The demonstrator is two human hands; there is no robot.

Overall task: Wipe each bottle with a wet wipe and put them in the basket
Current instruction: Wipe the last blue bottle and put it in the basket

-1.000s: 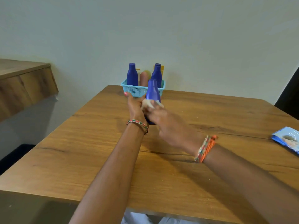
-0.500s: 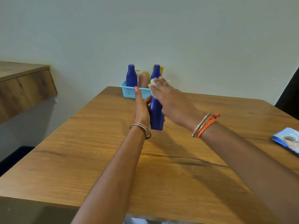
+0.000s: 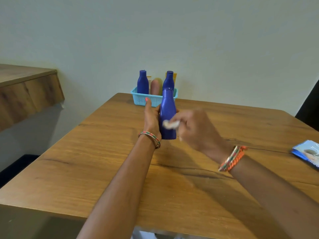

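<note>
My left hand grips a tall blue bottle upright above the middle of the wooden table. My right hand, blurred by motion, pinches a small white wet wipe against the bottle's lower body. Behind them a light-blue plastic basket stands at the table's far edge. It holds two blue bottles, a brownish rounded bottle and yellow items partly hidden at the back.
A blue wet-wipe packet lies at the table's right edge. A wooden shelf juts from the wall on the left. A dark chair back shows at the far right.
My right hand with the wipe has slid from the bottle's cap down to its lower body. My left hand keeps the bottle upright in about the same place.
</note>
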